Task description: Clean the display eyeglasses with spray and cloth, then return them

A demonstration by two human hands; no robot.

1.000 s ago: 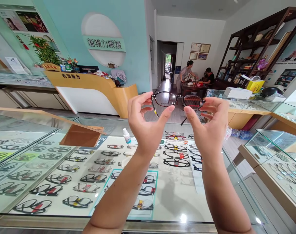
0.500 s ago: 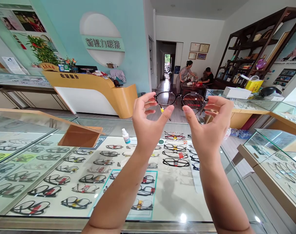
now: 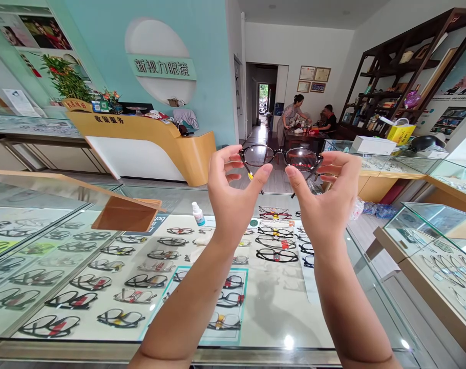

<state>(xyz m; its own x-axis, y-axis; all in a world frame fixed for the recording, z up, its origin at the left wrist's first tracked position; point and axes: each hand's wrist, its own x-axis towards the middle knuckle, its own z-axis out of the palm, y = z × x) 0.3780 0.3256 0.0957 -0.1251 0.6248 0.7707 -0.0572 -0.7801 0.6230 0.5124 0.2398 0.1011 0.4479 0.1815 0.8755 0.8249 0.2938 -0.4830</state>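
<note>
A pair of dark-rimmed eyeglasses [image 3: 258, 155] is held up in the air at the middle of the head view, lenses facing me. Red lettering shows on the right lens, and a yellow tag hangs by the left temple arm. My left hand [image 3: 236, 179] grips the left end of the frame, thumb below and fingers behind. At the opposite end, my right hand [image 3: 325, 184] pinches the frame the same way. Both temple arms point downward, partly hidden by my thumbs. Beneath my forearms lies a glass display case [image 3: 271, 318] with rows of eyeglasses.
On the glass stands a small white spray bottle [image 3: 198, 214], left of my forearm. A wooden stand [image 3: 127, 214] is farther left. Another glass showcase [image 3: 440, 256] runs along the right. Behind are a yellow-and-white counter [image 3: 148, 154] and two people at a dark table [image 3: 300, 137].
The eyeglasses have shifted slightly left and tilted, so more of the temple arms shows below the lenses. My right hand has moved a little left. Both hands keep their hold.
</note>
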